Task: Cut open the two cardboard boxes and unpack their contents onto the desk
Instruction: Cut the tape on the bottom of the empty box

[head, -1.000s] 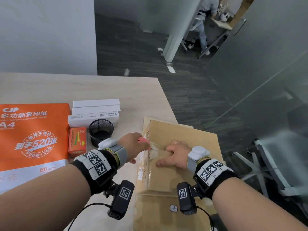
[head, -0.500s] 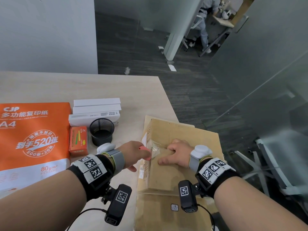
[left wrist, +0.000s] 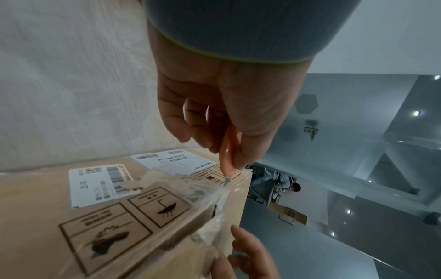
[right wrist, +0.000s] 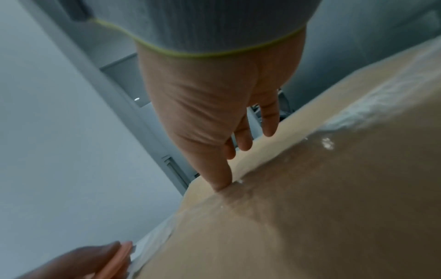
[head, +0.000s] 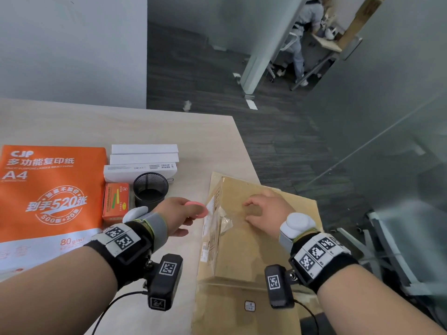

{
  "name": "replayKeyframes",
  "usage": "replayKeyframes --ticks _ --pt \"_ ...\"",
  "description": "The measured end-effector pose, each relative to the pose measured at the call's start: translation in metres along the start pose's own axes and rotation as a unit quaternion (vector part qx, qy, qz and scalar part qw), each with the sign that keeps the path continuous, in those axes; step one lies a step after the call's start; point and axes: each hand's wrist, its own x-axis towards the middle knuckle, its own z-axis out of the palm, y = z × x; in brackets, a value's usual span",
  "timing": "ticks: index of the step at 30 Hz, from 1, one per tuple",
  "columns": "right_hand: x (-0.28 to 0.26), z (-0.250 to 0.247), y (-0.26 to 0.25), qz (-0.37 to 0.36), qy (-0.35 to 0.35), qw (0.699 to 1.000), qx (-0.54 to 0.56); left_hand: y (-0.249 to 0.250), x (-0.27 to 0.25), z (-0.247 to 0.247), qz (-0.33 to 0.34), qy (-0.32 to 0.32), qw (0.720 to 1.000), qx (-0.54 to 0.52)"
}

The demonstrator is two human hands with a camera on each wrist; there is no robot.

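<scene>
hands: left hand (head: 177, 215) pinches a small pink cutter (left wrist: 227, 151), right hand (head: 267, 211) spread loose, fingertips on the box top
step: slicing tape on the top box (head: 254, 228), looks barely started
next: probably drag the blade along the taped seam, steadying the box
box: brown, shipping labels, crinkled clear tape (left wrist: 188, 188), stacked on another box (head: 229, 308) at the table (head: 169, 131) edge

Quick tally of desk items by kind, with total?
Cardboard boxes: 2
White boxes: 3
Paper ream: 1
Small orange box: 1
Mesh cup: 1
Pink cutter: 1, held in left hand
Total: 9
</scene>
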Motion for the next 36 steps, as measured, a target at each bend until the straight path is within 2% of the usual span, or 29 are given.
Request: replayKeyframes --ticks 3,7,15,19,26,36 --pt "0.008 -0.016 -0.009 -0.029 -0.062 0.993 -0.094 -0.001 0.001 0.002 -0.003 0.007 1.0 -0.016" --pt "0.013 -0.012 -0.02 -0.046 -0.137 0.971 -0.19 -0.005 0.004 0.005 -0.008 0.013 0.999 -0.032" --pt "0.018 -0.007 -0.031 -0.047 -0.147 0.961 -0.229 -0.011 0.005 0.009 -0.021 0.046 0.997 -0.065" --pt "0.02 -0.012 -0.029 -0.05 -0.175 0.956 -0.23 -0.01 0.006 0.008 -0.017 0.058 0.996 -0.073" --pt "0.018 -0.007 -0.036 -0.029 -0.18 0.952 -0.246 -0.011 0.002 0.014 -0.023 0.045 0.997 -0.063" --pt "0.014 -0.005 -0.034 -0.041 -0.164 0.954 -0.247 -0.01 -0.006 0.025 -0.013 0.013 0.998 -0.058"
